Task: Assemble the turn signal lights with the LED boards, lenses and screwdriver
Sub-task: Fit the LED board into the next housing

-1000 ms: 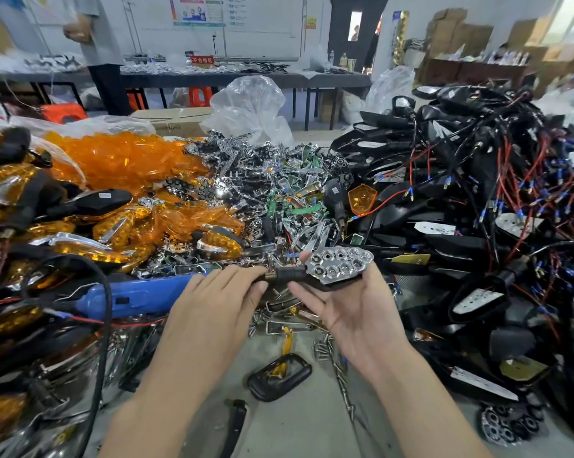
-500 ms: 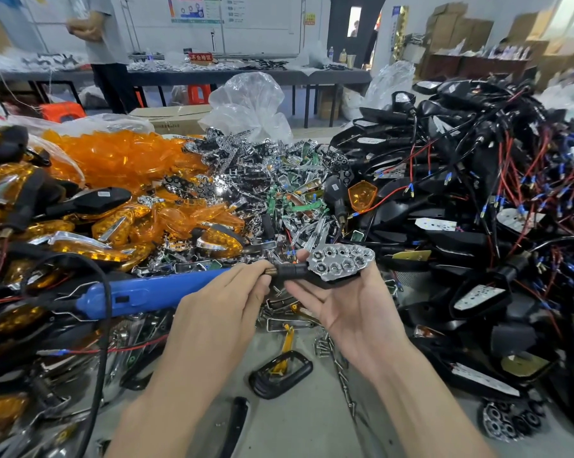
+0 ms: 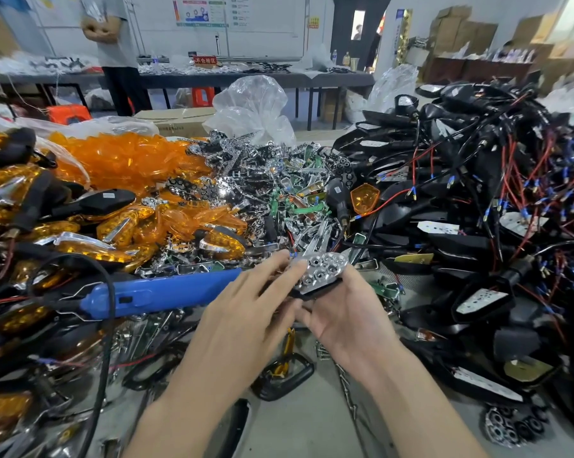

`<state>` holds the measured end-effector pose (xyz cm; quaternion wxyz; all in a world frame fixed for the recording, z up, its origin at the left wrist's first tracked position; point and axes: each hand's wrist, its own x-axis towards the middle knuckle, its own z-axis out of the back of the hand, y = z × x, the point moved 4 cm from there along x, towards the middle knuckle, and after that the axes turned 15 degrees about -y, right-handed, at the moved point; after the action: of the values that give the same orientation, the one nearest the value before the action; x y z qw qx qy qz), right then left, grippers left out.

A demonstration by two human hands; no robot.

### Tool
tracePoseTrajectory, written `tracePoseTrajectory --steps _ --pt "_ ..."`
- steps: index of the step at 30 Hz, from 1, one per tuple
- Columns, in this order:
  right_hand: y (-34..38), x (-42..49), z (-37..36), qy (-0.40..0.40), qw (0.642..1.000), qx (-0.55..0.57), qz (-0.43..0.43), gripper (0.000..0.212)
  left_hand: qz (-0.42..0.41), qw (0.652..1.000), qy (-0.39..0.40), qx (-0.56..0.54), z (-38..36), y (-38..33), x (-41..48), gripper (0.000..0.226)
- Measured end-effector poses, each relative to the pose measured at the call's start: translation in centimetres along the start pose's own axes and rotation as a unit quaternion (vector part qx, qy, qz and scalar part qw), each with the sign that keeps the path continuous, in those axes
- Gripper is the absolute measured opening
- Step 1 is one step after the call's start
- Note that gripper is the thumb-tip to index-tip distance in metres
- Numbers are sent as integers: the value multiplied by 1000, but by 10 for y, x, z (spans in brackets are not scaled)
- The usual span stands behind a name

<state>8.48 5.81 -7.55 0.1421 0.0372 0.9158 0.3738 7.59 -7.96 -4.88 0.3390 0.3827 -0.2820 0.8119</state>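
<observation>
In the upturned right hand (image 3: 345,320), which grips it, the turn signal light (image 3: 322,272) runs lower-left to upper-right; the left hand (image 3: 242,312), fingers (image 3: 274,267) straight, apparently just touches its left end.

Right hand (image 3: 351,314) holds turn signal light (image 3: 322,272), left hand (image 3: 242,312) touching it.

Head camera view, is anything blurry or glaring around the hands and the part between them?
Head view: motion blur smears the fingertips of the left hand; the turn signal light in the right hand shows chrome glints yet is readable; the cardboard boxes at top right are soft; wide-angle distortion bows the edges.
</observation>
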Motion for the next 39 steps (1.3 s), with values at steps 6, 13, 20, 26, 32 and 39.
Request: tracePoseTrajectory --steps 6,13,20,26,32,39 --pt "1 -2 -7 -18 1000 2 -15 46 3 1000 -2 -11 -3 1 1 39" --pt "4 -2 -2 -62 995 -74 22 30 20 999 -9 -29 2 -1 1 40" --pt "14 -6 3 -77 987 -114 88 20 31 998 -8 -48 2 1 1 42" --pt "12 -7 1 -120 956 -209 168 37 59 996 10 -71 4 0 1 47" --pt "10 -6 2 -117 957 -202 173 36 118 984 7 -130 2 2 1 43" --pt "12 -4 3 -99 972 -153 151 38 161 967 8 -197 -1 9 1 35"
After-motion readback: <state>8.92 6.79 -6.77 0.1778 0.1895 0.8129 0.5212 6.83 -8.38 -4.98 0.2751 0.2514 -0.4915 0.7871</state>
